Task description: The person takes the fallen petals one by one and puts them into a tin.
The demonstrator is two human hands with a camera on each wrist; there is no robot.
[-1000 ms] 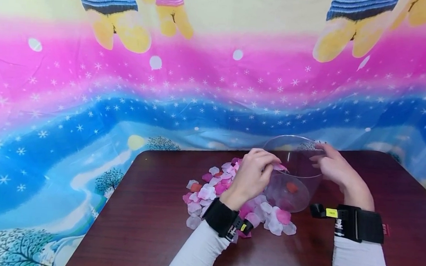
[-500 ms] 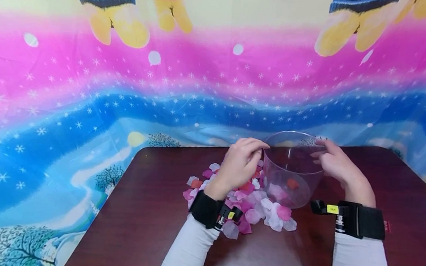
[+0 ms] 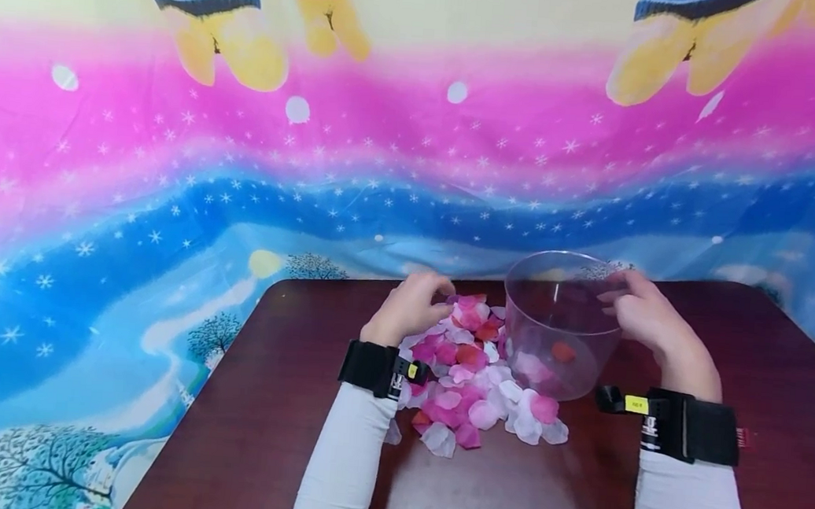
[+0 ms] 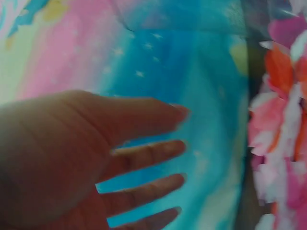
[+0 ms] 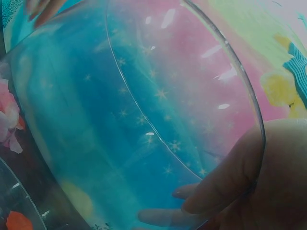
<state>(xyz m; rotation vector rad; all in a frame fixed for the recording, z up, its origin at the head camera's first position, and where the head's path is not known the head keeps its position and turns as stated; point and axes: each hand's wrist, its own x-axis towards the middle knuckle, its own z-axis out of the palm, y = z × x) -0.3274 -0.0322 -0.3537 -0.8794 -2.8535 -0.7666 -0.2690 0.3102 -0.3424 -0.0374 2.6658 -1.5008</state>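
A clear plastic bowl stands tilted on the dark wooden table. A red petal and a pale pink petal lie inside it. My right hand grips its far right rim; the right wrist view shows that hand with the thumb over the edge of the bowl. A heap of pink, white and red fabric petals lies left of the bowl and in front of it. My left hand hovers at the heap's far left end. In the left wrist view the hand has spread fingers, holds nothing, and the petals are at the right.
A bright cloth with stars and cartoon figures hangs behind the table and drapes off its left side. Bare tabletop lies in front of the petals and to the right of the bowl. Both wrists carry black camera straps.
My left hand left the bowl's rim and moved left and down to the heap's far end, letting go of a pink petal, which now lies in the bowl. The right hand stayed put.
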